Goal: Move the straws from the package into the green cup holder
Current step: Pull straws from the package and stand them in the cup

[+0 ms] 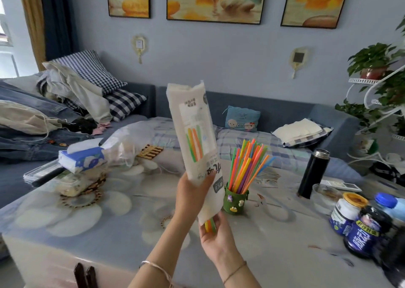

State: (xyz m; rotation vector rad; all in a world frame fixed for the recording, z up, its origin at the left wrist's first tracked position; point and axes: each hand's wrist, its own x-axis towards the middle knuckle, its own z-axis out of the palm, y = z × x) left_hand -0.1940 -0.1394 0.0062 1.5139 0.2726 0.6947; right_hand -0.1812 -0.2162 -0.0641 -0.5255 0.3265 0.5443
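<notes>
The left hand (192,192) holds the package (192,134) tilted over the middle of the surface (109,233). The right hand (215,235) holds the straw ends (210,224) at its bottom. The cup holder (235,202), with straws (247,162) in it, sits just beside the package at 3 o'clock. The flask (313,173) is farther out at 3, the jars (359,228) at 4, and the tissue box (81,158) at 10, maybe on a bag. The sofa (274,110) is behind at 12.

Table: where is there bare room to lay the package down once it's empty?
Widest bare patch: the near-left table, between the tissue box and the left hand. A smaller one lies between the green cup holder and the black flask. Crowded: the right edge, with jars and a glass bowl, and the far left around the tissue box.
</notes>
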